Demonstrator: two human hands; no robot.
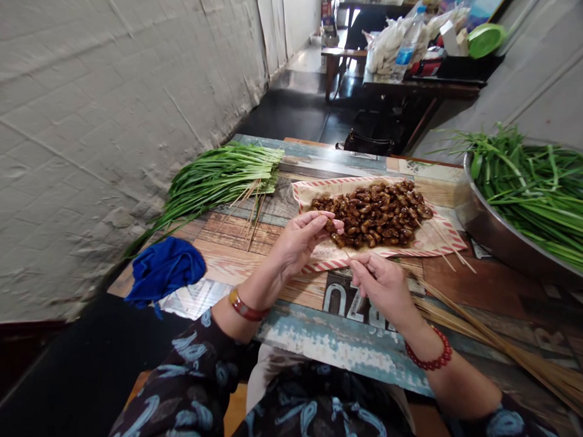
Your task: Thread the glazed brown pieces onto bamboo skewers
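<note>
My left hand (302, 240) is closed in a pinch at the near left edge of the brown heap, with a small glossy brown piece (329, 226) between thumb and fingers. Facing it, my right hand (380, 284) pinches a thin bamboo skewer (347, 255), its tip pointing up toward the left hand. Behind both hands, a heap of shiny brown pupa-like pieces (377, 212) lies on a red-and-white striped paper sheet (309, 191). Loaded skewers (448, 245) stick out from the heap's right side.
Long green chives (213, 176) lie at the left with thin sticks (256, 220) beside them. A blue cloth (168, 270) is near the left edge. At right stand a metal bowl (502, 236) of greens and loose bamboo skewers (511, 348). Bags and a bottle (409, 42) crowd a table behind.
</note>
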